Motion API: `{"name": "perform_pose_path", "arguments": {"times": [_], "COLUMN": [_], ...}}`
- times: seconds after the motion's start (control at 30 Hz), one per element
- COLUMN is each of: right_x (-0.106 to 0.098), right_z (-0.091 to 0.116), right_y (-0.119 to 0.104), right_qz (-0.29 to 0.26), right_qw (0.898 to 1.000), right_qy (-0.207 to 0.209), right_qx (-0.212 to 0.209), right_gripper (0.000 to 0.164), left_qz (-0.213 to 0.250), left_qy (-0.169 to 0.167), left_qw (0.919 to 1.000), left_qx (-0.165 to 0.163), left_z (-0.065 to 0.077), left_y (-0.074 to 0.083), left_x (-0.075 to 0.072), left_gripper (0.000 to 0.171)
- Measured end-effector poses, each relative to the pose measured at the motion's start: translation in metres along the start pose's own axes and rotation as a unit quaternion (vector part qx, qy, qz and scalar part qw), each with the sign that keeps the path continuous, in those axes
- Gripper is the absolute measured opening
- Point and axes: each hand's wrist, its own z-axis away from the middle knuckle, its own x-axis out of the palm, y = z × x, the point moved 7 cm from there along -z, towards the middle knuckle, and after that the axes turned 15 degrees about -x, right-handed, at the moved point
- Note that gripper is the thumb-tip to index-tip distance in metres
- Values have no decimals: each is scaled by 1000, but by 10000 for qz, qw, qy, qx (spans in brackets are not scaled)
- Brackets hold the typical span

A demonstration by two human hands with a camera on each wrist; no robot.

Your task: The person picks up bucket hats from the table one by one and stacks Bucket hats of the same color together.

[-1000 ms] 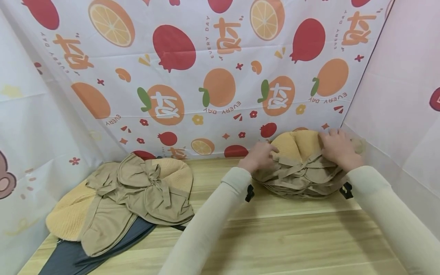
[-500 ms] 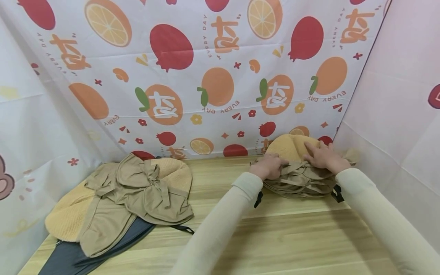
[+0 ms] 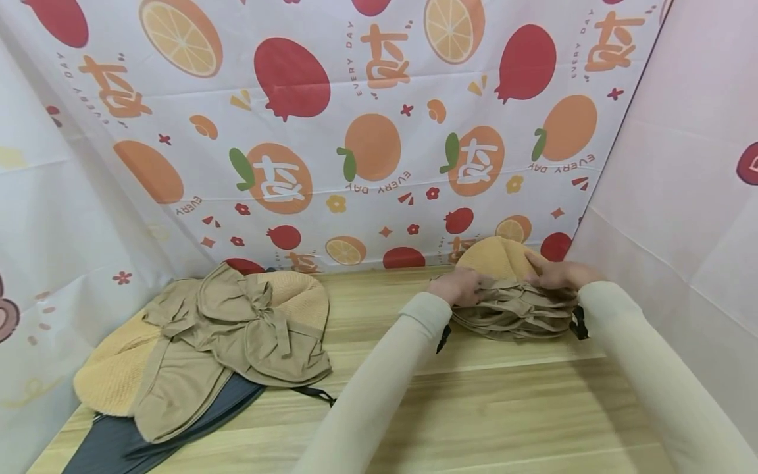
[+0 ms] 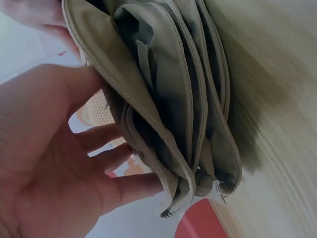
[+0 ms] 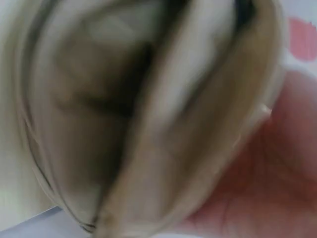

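Item: one bundle of layered, folded khaki cloth with a domed, ribbed yellow crown, apparently stacked hats, at the right rear of the pale wood-grain counter, near the fruit-printed white fabric wall; black plastic clips at its sides; cloth edges stacked in curved layers towards the front.

Left hand: at the bundle's left side; fingers spread apart, tips passing behind a cloth edge; whether they pinch it cannot be told.

Right hand: at the bundle's right side, touching it beside the crown; close view blurred and fingers largely covered by cloth; grip cannot be told.

Both arms: long cream sleeves.

Also at left: a second group of khaki cloth hats with ribbed yellow crowns, overlapping, cloth ties knotted on top; dark grey-blue cloth beneath; thin black strap projecting rightward.
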Motion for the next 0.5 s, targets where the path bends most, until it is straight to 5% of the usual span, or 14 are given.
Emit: {"name": "perform_pose_path", "arguments": {"times": [0.17, 0.33, 0.5], "right_x": [4, 3, 2], "right_z": [7, 9, 9], "right_y": [11, 13, 16], "right_qz": [-929, -846, -638], "right_qw": [9917, 9911, 9923], "right_qy": [-698, -801, -753], "right_qx": [556, 640, 754], "right_gripper": [113, 127, 128], "left_qz": [548, 1061, 1146], "left_qy": [-458, -750, -698], "left_qw": [9974, 9915, 9909], "left_qx": [11, -69, -121], "left_z": [-2, -1, 0], "left_y": [-4, -8, -8], "left_x": [5, 6, 6], "left_gripper": [60, 81, 83]}}
